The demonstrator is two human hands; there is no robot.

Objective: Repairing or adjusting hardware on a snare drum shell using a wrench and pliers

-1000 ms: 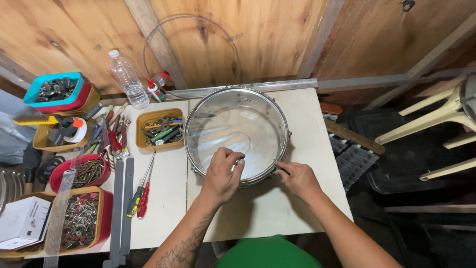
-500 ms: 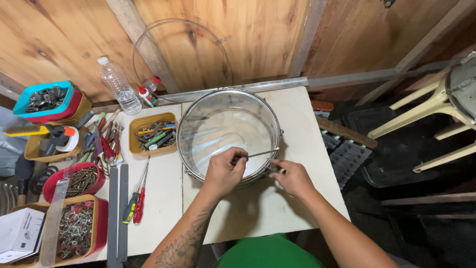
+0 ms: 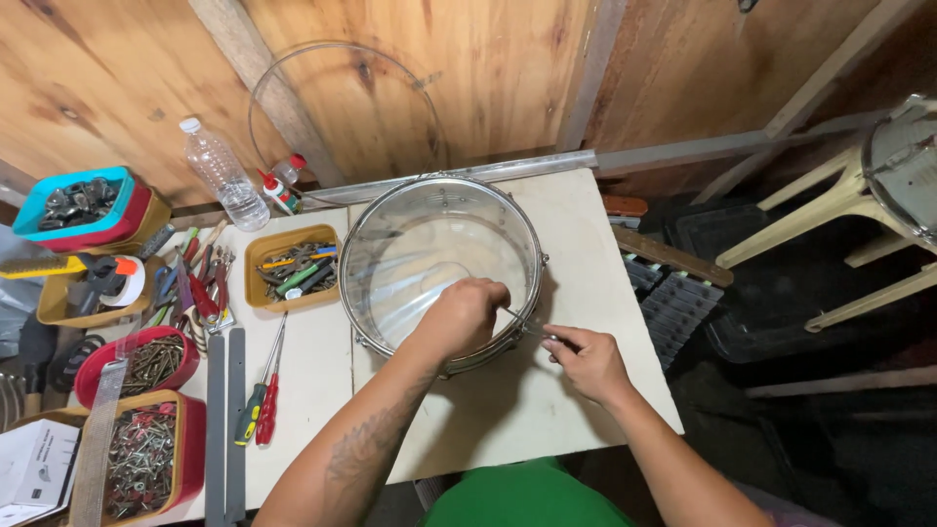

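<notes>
Working at the near edge of the white table (image 3: 586, 234), both hands meet at the rim of a snare drum (image 3: 439, 263) that lies flat near the table's middle, its clear head facing up. The left hand (image 3: 464, 317) rests curled over the near rim, fingers closed around one end of a thin metal rod (image 3: 527, 325) that crosses the hoop. The right hand (image 3: 586, 361) sits just outside the shell on the bare tabletop, thumb and forefinger pinched shut on the rod's other end; what small part lies under the fingertips cannot be told.

The rod looks stiff, light and slick, a thing easily dropped, so a fingertip pinch near each end suits it. The drum is likely moderately heavy, with a rigid metal hoop and shell but a thin, transparent head that would dent or scratch; the hoop or shell is the place to take hold, not the film.

Toward the table's left edge lie two screwdrivers (image 3: 262, 410) with red and green handles, flat metal rulers (image 3: 224, 420), and red tubs of screws (image 3: 146, 459). Farther back sit an orange tray of small tools (image 3: 293, 265), a cluster of pliers (image 3: 200, 283), and a blue-and-red tub of dark metal parts (image 3: 78, 205) by the far left corner. At the far edge stand a clear plastic bottle (image 3: 223, 176) and a small red-capped bottle (image 3: 280, 185), with a spare clear drumhead hoop (image 3: 346, 107) leaning on the wooden wall. Off the right edge, a pale plastic chair (image 3: 830, 210) stands well apart.
</notes>
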